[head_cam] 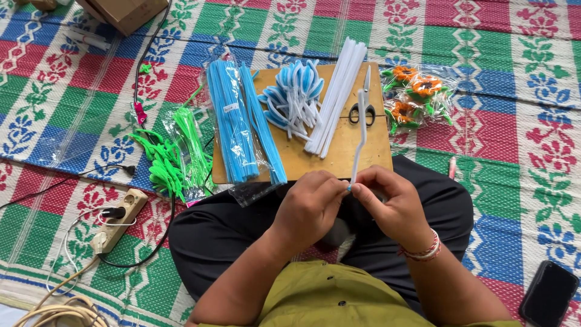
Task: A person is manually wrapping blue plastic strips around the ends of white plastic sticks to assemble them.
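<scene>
Pinched white stem (pixel 358 142) at lower end between left hand (pixel 310 206) and right hand (pixel 390 203), both closed on it, over lap; blue tip at fingertips, join hard to make out. Rose over board (pixel 363 158), across one pair of scissors (pixel 363 110). Held one white bundle (pixel 336 97), one looped blue-white pile (pixel 293 97), two blue packs (pixel 233 124). Green stems (pixel 172 157) left, uncountable. Orange flowers (pixel 417 97) right, bagged, three visible. Phone (pixel 549 293) cut off at edge.
</scene>
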